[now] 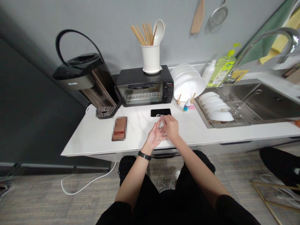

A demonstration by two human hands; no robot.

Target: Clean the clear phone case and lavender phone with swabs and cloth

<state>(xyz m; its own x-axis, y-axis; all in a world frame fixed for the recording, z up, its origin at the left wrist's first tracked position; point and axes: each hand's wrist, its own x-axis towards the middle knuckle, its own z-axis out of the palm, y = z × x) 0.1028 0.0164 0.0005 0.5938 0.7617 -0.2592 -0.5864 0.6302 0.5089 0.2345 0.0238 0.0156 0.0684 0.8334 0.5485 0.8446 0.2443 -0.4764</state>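
**Both hands on a clear case at the counter**

The left hand cupped a transparent phone case from below while the right hand pinched its upper edge; both grips were closed on it, above the white counter. Just beyond the grip lay a black phone, bare. Seating it, I judged, would call for aligned corners. Well left lay a blurred brown packet; the toaster oven logo was unreadable.

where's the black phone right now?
Head view: the black phone lies flat on the white counter, just in front of the toaster oven and just beyond both hands, near centre.
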